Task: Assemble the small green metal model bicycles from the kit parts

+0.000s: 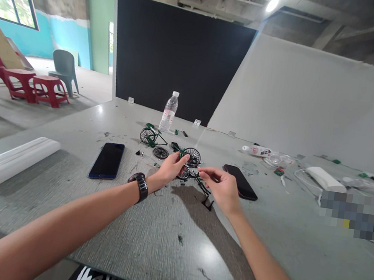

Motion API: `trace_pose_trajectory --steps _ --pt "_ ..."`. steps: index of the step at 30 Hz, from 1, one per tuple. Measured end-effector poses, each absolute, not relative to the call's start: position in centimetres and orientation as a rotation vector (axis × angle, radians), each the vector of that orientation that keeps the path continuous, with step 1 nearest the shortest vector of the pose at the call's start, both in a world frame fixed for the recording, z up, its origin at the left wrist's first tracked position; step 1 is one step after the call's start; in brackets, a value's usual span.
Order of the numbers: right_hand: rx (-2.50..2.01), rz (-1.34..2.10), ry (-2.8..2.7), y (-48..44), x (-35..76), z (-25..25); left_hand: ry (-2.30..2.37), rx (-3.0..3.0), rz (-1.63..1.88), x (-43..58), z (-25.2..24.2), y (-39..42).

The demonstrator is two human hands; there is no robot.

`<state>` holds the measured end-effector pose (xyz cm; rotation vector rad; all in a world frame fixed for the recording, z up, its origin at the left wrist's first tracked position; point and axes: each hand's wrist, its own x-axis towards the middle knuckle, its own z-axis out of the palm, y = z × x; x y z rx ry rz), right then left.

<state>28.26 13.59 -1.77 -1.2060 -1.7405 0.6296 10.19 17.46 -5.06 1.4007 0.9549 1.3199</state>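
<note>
Over the middle of the table, my left hand [168,169] is closed on a small green model bicycle part with a black spoked wheel [192,158]. My right hand [223,189] is just to its right, thumb and index finger pinched together; whatever is between the fingertips is too small to make out. Under and between the hands are a second wheel [184,174] and a thin black frame-like piece [206,203], partly covered by fingers. Farther back stands a green model bicycle frame [153,139] with one wheel on it. A loose wheel [160,153] lies flat beside it.
Phones lie on both sides, a blue-edged one [107,161] left and a dark one [241,183] right. A plastic bottle [169,112] stands behind the bicycle frame. A long white device [13,159] lies far left; a white box with a cable [326,179] is right.
</note>
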Motion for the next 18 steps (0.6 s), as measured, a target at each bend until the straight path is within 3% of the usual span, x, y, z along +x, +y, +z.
trace_pose_trajectory --steps 18 --pt "-1.138 0.564 -1.755 14.03 28.24 -2.25 0.961 1.647 1.210 10.34 -5.32 17.34"
